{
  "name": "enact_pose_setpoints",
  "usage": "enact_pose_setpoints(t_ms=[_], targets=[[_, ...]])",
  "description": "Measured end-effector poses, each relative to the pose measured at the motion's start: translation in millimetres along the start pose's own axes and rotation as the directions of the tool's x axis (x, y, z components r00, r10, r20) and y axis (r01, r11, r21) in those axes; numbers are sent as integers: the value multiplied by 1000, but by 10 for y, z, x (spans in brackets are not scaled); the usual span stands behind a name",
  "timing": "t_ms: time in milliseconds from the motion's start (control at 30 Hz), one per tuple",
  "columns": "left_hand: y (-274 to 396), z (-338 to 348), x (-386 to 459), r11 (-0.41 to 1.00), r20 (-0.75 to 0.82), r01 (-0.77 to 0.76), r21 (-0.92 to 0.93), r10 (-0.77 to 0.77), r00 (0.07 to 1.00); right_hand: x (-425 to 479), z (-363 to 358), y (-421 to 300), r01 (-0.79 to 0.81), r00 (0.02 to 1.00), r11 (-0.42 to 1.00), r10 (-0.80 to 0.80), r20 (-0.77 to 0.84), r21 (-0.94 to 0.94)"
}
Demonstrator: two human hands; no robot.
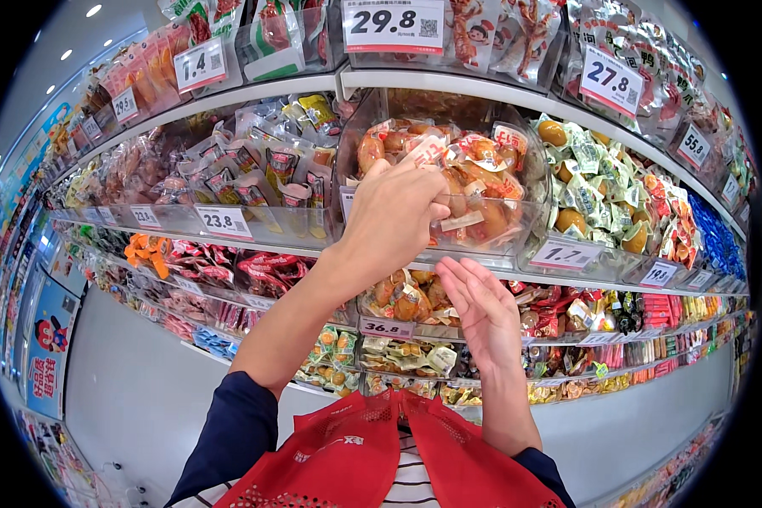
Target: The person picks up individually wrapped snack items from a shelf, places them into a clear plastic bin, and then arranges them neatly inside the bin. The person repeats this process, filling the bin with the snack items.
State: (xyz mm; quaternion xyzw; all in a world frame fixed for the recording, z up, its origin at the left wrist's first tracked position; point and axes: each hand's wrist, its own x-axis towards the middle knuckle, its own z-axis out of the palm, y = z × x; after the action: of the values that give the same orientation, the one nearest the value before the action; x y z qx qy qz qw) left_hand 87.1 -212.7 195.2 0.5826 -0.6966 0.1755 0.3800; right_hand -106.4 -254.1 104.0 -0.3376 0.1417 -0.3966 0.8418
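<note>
My left hand (397, 213) reaches over the front lip of a clear plastic bin (536, 165) on the middle shelf. Its fingers are curled around the edge of a clear packet with a printed label (427, 150); my hand hides part of it. Vacuum-packed brown meat snacks (482, 219), looking like poultry pieces, lie heaped in that bin. Lower and to the right is my right hand (486, 308), palm turned up, fingers extended and holding nothing. It is in front of the shelf edge, near more brown packs (413, 297) on the shelf below.
Wrapped brown eggs (571, 222) fill the bin to the right. Vacuum packs with dark labels (254, 171) lie in the left bin. A white shelf edge (457, 82) with price tags juts out above. Orange clips (147, 254) hang at the lower left.
</note>
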Motion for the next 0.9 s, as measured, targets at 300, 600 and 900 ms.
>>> enact_pose_setpoints(t_ms=[300,600,900], targets=[[0,40,-3,1000,32,2,9,-3,999,313,49,134,-92,988,899,30,150,427],[84,-40,-14,990,80,-102,100,94,992,505,187,346,-103,991,838,43,123,536],[177,-65,40,965,1,-192,176,195,981,496,278,360,-75,991,854,5,136,515]])
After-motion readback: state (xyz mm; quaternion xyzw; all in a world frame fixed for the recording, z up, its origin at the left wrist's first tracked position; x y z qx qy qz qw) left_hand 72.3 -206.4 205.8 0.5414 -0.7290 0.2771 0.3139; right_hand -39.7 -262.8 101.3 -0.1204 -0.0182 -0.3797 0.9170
